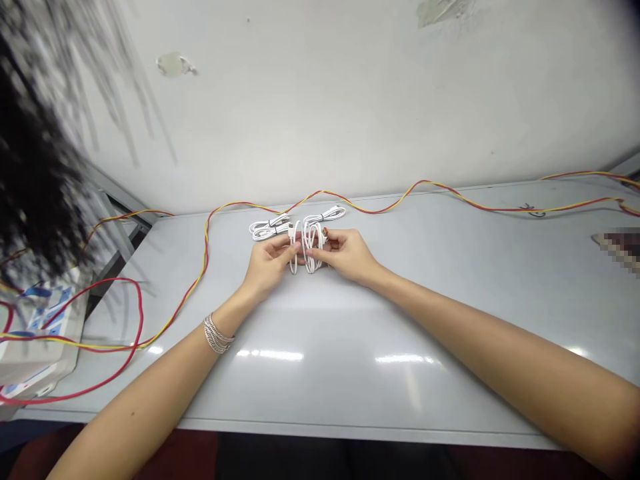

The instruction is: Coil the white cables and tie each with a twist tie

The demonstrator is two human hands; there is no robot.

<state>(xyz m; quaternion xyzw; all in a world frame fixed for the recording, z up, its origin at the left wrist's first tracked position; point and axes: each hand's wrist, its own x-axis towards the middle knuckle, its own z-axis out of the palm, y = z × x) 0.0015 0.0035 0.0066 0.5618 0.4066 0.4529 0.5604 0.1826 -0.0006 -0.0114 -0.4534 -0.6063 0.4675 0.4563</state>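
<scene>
- Left hand (270, 261) closed, gripping a looped white cable (313, 248) at center frame
- Right hand (346, 255) closed on the same loops
- White cable coils (270, 229) lie just behind
- Red-and-yellow wire (423, 181) snakes across the table (320, 320)

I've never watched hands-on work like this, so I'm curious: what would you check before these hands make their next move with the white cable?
1. Left hand gripping the white cable: ok, its fingers are on the loops.
2. Right hand gripping the cable: ok, its fingers are on the loops' other side.
3. Loops free of knots: cannot tell, the fingers hide their middle.
4. White coils behind the hands free of tangles: cannot tell at this size.
5. Red-and-yellow wire apart from the coils: cannot tell, it passes very close behind them.
6. Bracelet off the cable: ok, it sits on the wrist, away from the loops.
</scene>
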